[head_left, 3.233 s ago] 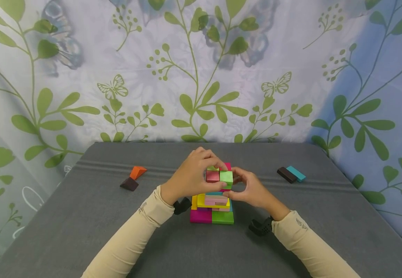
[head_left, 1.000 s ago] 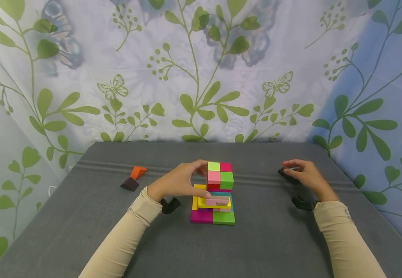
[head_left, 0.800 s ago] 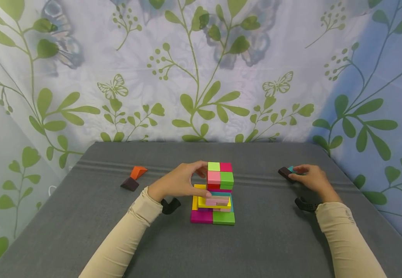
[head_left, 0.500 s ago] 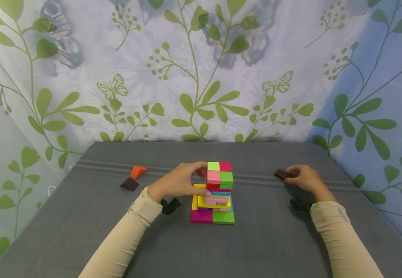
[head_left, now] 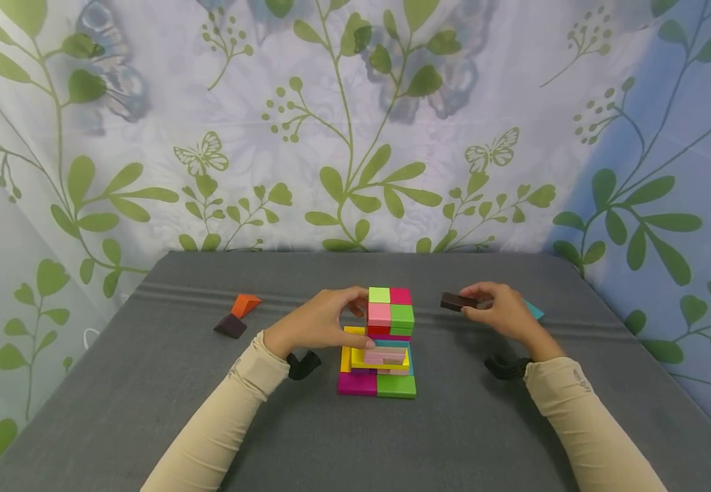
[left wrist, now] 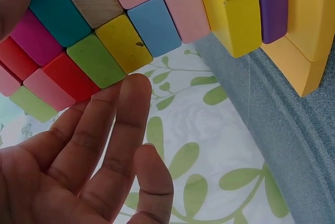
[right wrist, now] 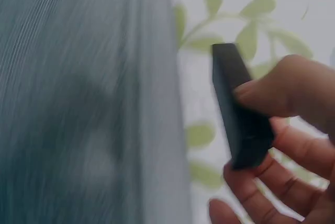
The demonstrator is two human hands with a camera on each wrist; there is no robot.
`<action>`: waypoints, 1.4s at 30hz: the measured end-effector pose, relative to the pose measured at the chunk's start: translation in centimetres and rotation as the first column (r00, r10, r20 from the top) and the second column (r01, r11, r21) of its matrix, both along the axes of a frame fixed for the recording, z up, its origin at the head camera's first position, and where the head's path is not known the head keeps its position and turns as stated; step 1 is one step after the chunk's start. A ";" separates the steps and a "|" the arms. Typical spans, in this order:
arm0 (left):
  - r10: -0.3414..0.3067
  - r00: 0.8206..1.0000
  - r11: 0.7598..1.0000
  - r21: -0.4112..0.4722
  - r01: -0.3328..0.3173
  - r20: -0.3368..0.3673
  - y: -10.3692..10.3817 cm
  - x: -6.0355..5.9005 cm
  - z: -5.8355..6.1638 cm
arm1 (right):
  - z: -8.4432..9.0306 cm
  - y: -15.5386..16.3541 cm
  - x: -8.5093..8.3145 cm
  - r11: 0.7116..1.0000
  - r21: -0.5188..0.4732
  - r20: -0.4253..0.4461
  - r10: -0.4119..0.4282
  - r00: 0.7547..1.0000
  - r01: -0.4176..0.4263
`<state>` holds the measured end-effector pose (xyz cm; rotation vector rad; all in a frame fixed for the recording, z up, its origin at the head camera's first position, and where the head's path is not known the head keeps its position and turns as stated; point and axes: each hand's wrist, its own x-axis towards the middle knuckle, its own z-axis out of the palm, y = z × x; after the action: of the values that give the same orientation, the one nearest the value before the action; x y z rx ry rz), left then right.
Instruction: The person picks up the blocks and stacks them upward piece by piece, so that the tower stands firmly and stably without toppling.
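A tower of colourful wooden blocks (head_left: 401,313) stands mid-table. My left hand (head_left: 321,320) steadies its left side, thumb along the front and fingers reaching behind. Seen from the left wrist, fairly straight fingertips (left wrist: 137,90) touch the red, green and yellow blocks (left wrist: 123,41). To the right of the tower, my right hand (head_left: 503,311) pinches a dark brown rectangular block (head_left: 457,301) at one end, held up with its free end pointing toward the tower. In the right wrist view the dark block (right wrist: 235,111) sits between thumb and fingers, slightly blurred.
An orange triangular block (head_left: 246,305) and a dark triangular block (head_left: 230,326) lie at the left of the grey table (head_left: 306,437). A turquoise block (head_left: 535,310) lies at the right, partly behind my right hand. A leaf-patterned curtain (head_left: 355,123) hangs behind.
My right hand left the tower, reached the dark block beside the turquoise one, picked it up and carried it left toward the tower. My left hand moved down to the tower's left side and stays there.
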<state>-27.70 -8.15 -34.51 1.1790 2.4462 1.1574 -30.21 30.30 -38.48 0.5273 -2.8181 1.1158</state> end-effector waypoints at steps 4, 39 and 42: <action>0.000 1.000 1.000 -0.004 0.000 -0.009 0.0 0.0 0.1 | 1.5 -2.0 0.8 0.975 -0.213 -0.058 0.052 0.997 -0.063; 0.021 1.000 1.000 -0.014 -0.021 -0.003 0.1 0.0 0.1 | 6.0 -10.5 2.7 0.868 -0.418 -0.025 0.285 0.958 -0.269; 0.021 1.000 1.000 -0.014 -0.021 -0.006 0.1 0.0 0.1 | 5.9 -10.6 2.7 0.864 -0.419 -0.038 0.289 0.957 -0.277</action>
<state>-27.68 -8.08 -34.36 1.1567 2.4727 1.1426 -27.56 19.65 -32.56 0.9026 -2.4492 1.7368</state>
